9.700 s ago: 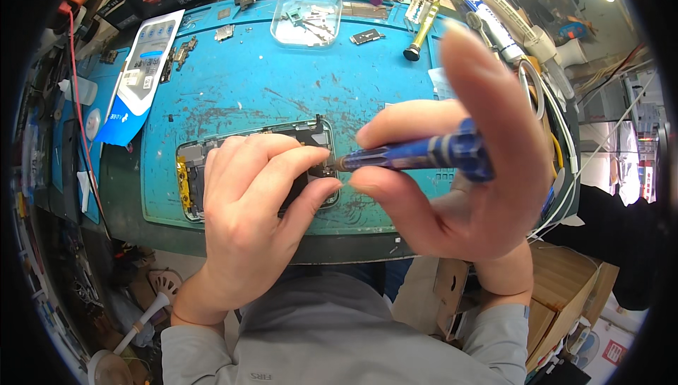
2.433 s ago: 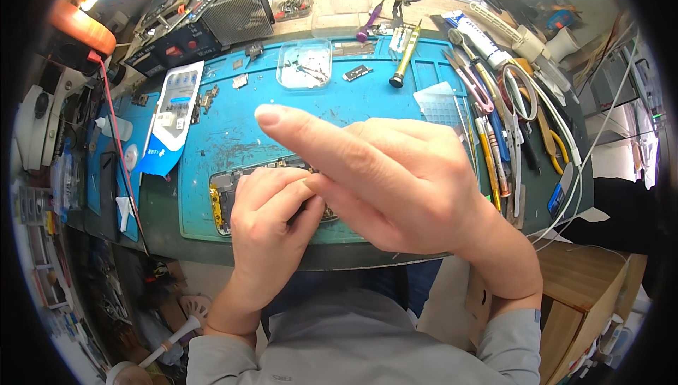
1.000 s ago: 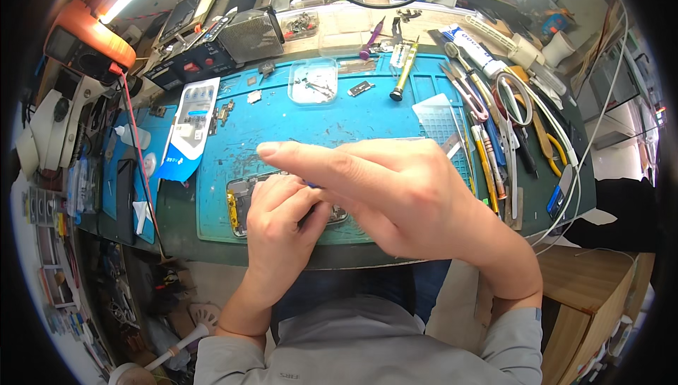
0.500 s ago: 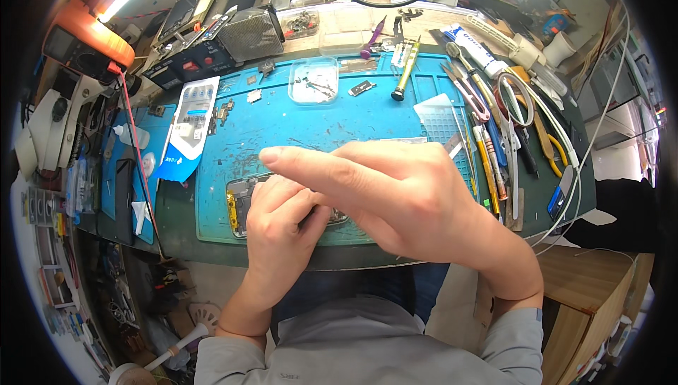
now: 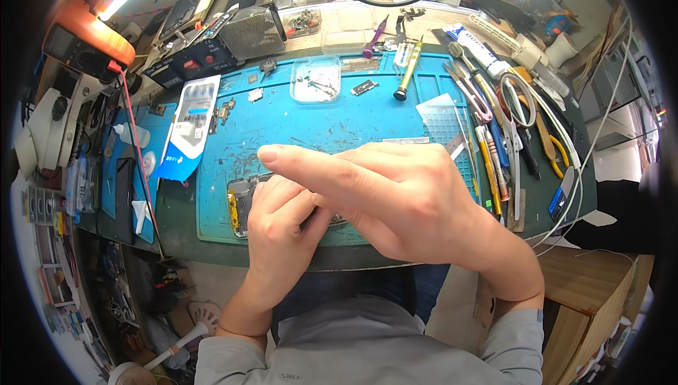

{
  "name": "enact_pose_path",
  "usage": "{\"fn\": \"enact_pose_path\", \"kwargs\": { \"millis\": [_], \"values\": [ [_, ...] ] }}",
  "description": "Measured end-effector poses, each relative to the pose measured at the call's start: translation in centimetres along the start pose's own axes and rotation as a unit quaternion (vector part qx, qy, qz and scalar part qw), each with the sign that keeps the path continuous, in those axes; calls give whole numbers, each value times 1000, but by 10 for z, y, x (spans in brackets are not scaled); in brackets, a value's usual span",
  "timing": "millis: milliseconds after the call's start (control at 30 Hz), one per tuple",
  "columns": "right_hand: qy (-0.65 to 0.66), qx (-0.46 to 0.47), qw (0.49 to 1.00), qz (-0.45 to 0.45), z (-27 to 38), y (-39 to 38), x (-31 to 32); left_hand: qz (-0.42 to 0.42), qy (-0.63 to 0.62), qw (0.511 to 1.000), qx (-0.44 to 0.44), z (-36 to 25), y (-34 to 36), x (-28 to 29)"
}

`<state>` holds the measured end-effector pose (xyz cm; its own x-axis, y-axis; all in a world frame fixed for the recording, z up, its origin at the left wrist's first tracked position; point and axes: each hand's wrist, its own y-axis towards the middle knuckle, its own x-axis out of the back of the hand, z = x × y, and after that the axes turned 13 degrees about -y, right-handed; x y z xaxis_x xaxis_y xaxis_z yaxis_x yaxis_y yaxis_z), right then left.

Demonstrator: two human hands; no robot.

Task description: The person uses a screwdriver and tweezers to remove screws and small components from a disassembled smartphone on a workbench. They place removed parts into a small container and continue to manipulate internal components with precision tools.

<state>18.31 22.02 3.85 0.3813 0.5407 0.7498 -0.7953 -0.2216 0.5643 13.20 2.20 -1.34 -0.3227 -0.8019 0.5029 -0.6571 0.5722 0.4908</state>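
Observation:
An opened phone lies on the blue work mat, its left end showing grey parts and a yellow strip. My left hand rests over it with curled fingers, fingertips hidden. My right hand crosses above the left one, index finger stretched out to the left, other fingers curled inward; what they hold is hidden.
A clear tray of small parts, a yellow-green screwdriver and a blue-white package are on the mat. A heap of tools lines the right side. An orange multimeter stands back left, beside an instrument box.
The blue screwdriver seen in my right hand earlier is now hidden; that hand has swung over my left hand. In the last second both hands have barely moved.

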Motion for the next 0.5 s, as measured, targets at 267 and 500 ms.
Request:
{"fn": "enact_pose_path", "kwargs": {
  "millis": [267,500],
  "values": [
    [16,-10,1000,1,0,-1,0,8,8,1000,-5,0,-1,2],
    [4,-238,970,-56,-11,-11,39,-21,4,999,-30,0,1,4]
  ]
}}
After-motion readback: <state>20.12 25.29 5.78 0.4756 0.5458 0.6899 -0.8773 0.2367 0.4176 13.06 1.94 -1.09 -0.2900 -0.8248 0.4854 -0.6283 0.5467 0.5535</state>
